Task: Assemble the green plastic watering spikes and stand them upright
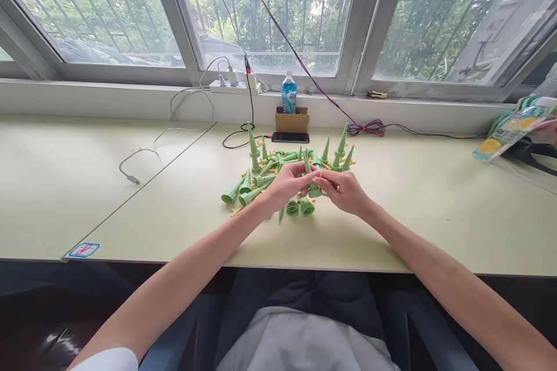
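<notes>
My left hand [287, 183] is closed round a green plant watering spike [315, 191], its wide end low and its point up. Against the side of that spike, my right hand [346, 190] pinches fingers and thumb together on what looks like its small yellow valve, mostly hidden by the fingertips. Around both hands lie many more green spikes [255, 192] with yellow valves. Some stand upright, like the tall spike [253, 151] at the back left and another spike [340, 153] at the back right. Two spikes [307, 207] show their open ends toward me.
Behind the pile lie a black phone [290, 137] and a small cardboard box [292, 123], with a blue-labelled bottle [289, 93] by it. A power strip [235, 87] and cables run along the sill. Black-handled scissors [535, 153] and a plastic package [500, 138] are at far right.
</notes>
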Demonstrator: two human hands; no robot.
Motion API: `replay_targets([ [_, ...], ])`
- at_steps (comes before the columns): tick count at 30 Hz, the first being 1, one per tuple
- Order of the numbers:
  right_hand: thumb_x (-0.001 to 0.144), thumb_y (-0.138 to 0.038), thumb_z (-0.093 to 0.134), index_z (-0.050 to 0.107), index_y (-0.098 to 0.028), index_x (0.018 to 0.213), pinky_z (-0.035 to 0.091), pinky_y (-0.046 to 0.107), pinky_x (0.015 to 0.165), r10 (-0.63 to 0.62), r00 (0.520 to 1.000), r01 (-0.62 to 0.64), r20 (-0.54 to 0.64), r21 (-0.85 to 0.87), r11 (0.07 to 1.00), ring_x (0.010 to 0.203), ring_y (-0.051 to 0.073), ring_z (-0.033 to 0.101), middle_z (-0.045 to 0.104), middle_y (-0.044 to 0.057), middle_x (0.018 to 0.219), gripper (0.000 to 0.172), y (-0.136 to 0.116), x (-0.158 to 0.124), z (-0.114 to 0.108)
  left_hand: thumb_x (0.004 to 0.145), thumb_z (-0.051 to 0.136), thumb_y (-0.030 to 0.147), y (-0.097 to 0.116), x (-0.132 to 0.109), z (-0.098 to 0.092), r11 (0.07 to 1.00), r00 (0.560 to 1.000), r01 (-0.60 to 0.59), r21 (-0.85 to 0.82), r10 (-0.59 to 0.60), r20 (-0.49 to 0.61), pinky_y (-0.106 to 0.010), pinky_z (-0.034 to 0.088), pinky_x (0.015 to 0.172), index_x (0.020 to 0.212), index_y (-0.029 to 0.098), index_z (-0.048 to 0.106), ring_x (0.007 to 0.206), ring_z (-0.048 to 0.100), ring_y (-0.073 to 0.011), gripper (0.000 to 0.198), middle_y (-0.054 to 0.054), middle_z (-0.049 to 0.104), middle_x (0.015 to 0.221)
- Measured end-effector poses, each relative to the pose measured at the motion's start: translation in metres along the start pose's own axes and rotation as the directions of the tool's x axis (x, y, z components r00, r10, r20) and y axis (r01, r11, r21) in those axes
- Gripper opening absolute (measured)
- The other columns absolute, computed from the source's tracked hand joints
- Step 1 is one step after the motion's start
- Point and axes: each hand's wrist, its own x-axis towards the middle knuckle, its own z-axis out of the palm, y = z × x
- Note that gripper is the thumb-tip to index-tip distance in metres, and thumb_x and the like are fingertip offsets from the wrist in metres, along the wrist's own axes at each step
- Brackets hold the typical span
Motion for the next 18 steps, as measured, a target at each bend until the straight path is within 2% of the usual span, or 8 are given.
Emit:
replay_targets([
  [10, 0.098, -0.045, 0.044, 0.052, -0.019, 0.068, 0.028, 0.022, 0.048, -0.028, 0.999, 0.028, -0.021, -0.028, 0.999, 0.05, 0.009, 0.028, 0.036, -0.005, 0.053, 0.04, 0.0026, -0.0003, 0.0012, 0.075, 0.076, 0.043, 0.0015, 0.0001, -0.0001, 1.0, 1.0, -0.018, -0.007, 0.018, -0.012, -0.019, 0.034, 0.042, 0.077, 0.012, 0.063, 0.046, 0.041, -0.0026, 0.034, 0.001, 0.055, 0.069],
  [18, 0.099, -0.042, 0.044, 0.06, -0.018, 0.074, 0.029, 0.021, 0.048, -0.074, 0.997, 0.073, -0.024, -0.04, 0.997, 0.049, 0.009, 0.029, 0.04, -0.004, 0.052, 0.038, 0.0009, -0.0002, -0.0001, 0.074, 0.078, 0.042, 0.0024, 0.0004, -0.0003, 1.0, 1.0, -0.021, 0.001, 0.021, -0.021, -0.019, 0.034, 0.041, 0.075, 0.011, 0.064, 0.047, 0.042, -0.0029, 0.034, 0.0, 0.057, 0.069],
])
